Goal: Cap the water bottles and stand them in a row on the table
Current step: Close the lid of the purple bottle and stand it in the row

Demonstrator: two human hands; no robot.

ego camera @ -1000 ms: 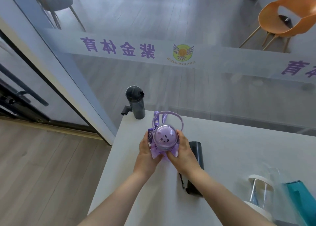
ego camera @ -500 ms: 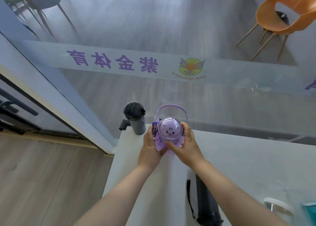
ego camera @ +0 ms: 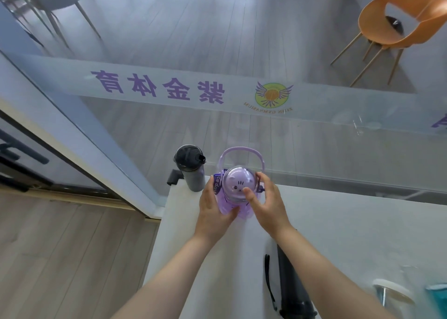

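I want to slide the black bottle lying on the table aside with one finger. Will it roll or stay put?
The black bottle lies on its side on the table, and its body looks round and smooth, so a sideways push would probably roll it. The strap beside it looks floppy and may drag or catch, slowing the roll. Its weight cannot be told: the body is opaque.

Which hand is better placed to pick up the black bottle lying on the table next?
Right. The right hand sits on the purple bottle on the same side as the lying black bottle; the left hand would have to cross over.
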